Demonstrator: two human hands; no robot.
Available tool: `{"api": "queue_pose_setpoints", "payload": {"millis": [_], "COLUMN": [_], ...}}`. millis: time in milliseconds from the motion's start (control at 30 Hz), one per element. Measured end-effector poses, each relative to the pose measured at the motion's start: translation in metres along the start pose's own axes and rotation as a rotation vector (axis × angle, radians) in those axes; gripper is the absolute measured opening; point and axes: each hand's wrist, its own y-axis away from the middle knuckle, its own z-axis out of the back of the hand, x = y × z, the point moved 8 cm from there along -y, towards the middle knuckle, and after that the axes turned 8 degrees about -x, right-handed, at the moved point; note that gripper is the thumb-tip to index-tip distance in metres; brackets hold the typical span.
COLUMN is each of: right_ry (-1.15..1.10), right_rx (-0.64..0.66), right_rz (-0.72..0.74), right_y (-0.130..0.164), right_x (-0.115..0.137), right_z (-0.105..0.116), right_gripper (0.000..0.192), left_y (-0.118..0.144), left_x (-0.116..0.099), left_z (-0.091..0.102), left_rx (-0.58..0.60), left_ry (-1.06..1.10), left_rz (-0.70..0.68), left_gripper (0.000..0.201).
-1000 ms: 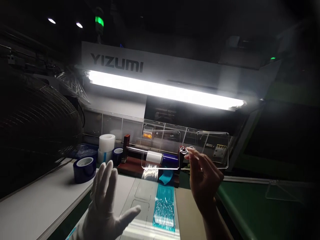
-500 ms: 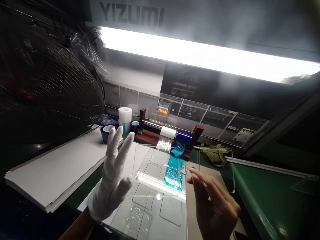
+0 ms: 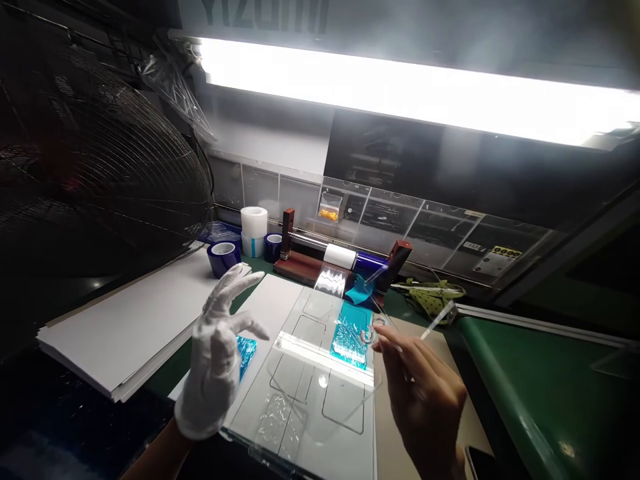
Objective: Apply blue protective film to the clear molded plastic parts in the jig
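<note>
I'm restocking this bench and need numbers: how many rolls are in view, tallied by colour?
White or whitish rolls: 3 (two stacked, one on the reddish-brown stand)
Dark blue rolls: 3 (two off the stand, one on it)
Total: 6

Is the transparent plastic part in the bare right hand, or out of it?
In: the bare right hand pinches the transparent plastic part at its small curved section.
</note>
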Motion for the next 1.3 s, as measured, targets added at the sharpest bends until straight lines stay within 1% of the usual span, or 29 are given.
{"api": "queue_pose_setpoints", "payload": {"millis": [100, 167, 200, 300, 367, 500, 633, 733, 833, 900, 933, 1000, 1133, 1233, 1300], "right_ry": [0.021, 0.027, 0.027, 0.015, 0.008, 0.013, 0.046, 0.079, 0.099, 0.093, 0.087, 0.081, 0.080, 0.076, 0.075], "right_rx": [0.051, 0.083, 0.098, 0.149, 0.176, 0.193, 0.181, 0.186, 0.185, 0.173, 0.166, 0.157, 0.139, 0.127, 0.128], "right_rz": [0.018, 0.039, 0.053, 0.104, 0.133, 0.199, 0.244, 0.259, 0.260, 0.265, 0.267, 0.272, 0.273, 0.280, 0.284], "right_y": [0.002, 0.004, 0.005, 0.007, 0.006, 0.001, -0.008, -0.015, -0.020, -0.022, -0.023, -0.024, -0.026, -0.026, -0.026], "right_x": [-0.008, -0.011, -0.011, -0.012, -0.012, -0.012, -0.013, -0.015, -0.020, -0.022, -0.023, -0.024, -0.025, -0.024, -0.024], "right_z": [0.000, 0.002, 0.003, 0.008, 0.012, 0.021, 0.031, 0.037, 0.043, 0.045, 0.046, 0.046, 0.044, 0.042, 0.041], "right_gripper": [0.022, 0.022, 0.022, 0.021, 0.020, 0.021, 0.024, 0.025, 0.026, 0.027, 0.028, 0.030, 0.032, 0.031, 0.030], "left_y": [0.002, 0.002, 0.002, 0.003, 0.003, 0.002, 0.008, 0.010, 0.008, 0.006, 0.005, 0.003, 0.005, 0.005, 0.005], "left_x": [0.002, 0.001, -0.001, -0.002, -0.004, -0.010, -0.007, -0.005, -0.008, -0.009, -0.009, -0.009, -0.007, -0.012, -0.015], "left_z": [0.001, 0.002, 0.001, -0.012, -0.020, -0.033, -0.045, -0.049, -0.049, -0.049, -0.048, -0.046, -0.043, -0.040, -0.041], "left_rx": [-0.021, -0.061, -0.055, 0.051, 0.103, 0.068, 0.078, 0.092, 0.080, 0.079, 0.073, 0.054, 0.025, 0.006, 0.022], "left_ry": [0.143, 0.142, 0.106, -0.007, 0.021, 0.153, 0.153, 0.152, 0.100, 0.061, 0.053, 0.067, 0.123, 0.124, 0.119], "left_rz": [0.020, 0.029, 0.043, 0.146, 0.198, 0.148, 0.114, 0.031, -0.111, -0.146, -0.153, -0.122, -0.002, -0.016, -0.029], "left_gripper": [0.046, 0.051, 0.053, 0.055, 0.054, 0.061, 0.064, 0.065, 0.064, 0.066, 0.066, 0.066, 0.062, 0.059, 0.059]}}
